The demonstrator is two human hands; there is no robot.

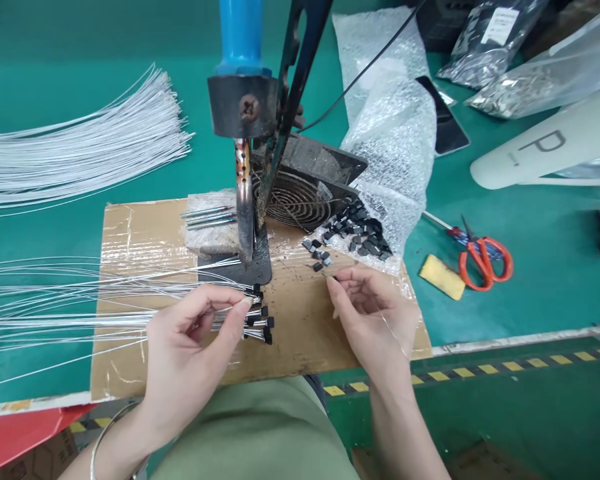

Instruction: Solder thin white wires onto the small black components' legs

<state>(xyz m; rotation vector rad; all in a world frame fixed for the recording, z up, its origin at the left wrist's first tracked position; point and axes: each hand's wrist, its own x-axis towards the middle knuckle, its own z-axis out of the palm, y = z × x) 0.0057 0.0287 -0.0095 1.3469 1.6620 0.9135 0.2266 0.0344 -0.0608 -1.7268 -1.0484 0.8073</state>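
My left hand [195,340] pinches at a white wire over the cardboard [300,340], thumb and forefinger together. Beside its fingertips lie wires [125,321] whose right ends carry black caps [267,333]. My right hand [375,313] is closed in a pinch on a small dark piece, mostly hidden by the fingertips. Just above that hand, loose black caps [363,230] are heaped on bubble wrap [390,133]. A soldering iron [243,187] with a blue handle hangs upright in a black stand, its tip above a dark metal plate [260,267].
Behind the iron is a dusty fan [295,200]. A large bundle of white wires [95,147] lies upper left. To the right are orange-handled scissors [483,263], a yellow sponge [443,277], a screwdriver [437,221], a white cup [550,143] and plastic bags [540,87].
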